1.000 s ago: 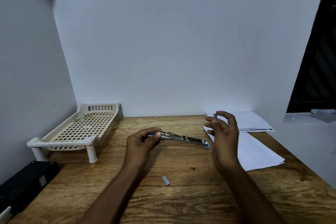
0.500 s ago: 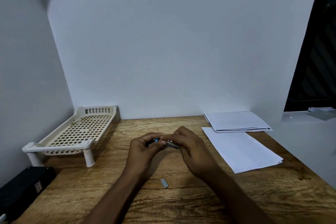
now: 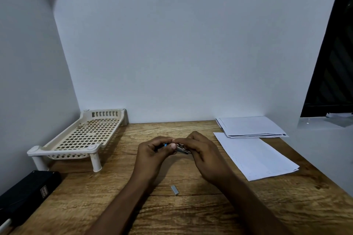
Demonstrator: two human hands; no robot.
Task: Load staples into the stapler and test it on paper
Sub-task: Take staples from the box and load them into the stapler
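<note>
A small metal stapler [image 3: 181,149] with a blue end sits between both hands above the middle of the wooden table [image 3: 191,213]. My left hand [image 3: 152,156] grips its left, blue end. My right hand [image 3: 202,152] is closed over its right part, fingertips meeting the left thumb; most of the stapler is hidden. A short grey strip of staples [image 3: 175,190] lies on the table nearer to me. A loose white sheet of paper [image 3: 256,156] lies to the right, with a folded stack of paper [image 3: 250,127] behind it.
A cream plastic slotted rack [image 3: 76,139] on short legs stands at the back left. A black box [image 3: 26,194] rests at the near left edge. White walls close the table on the left, back and right.
My right hand, raised and apart by the paper a second ago, has come left onto the stapler. The long open stapler seen then is now mostly covered by both hands.
</note>
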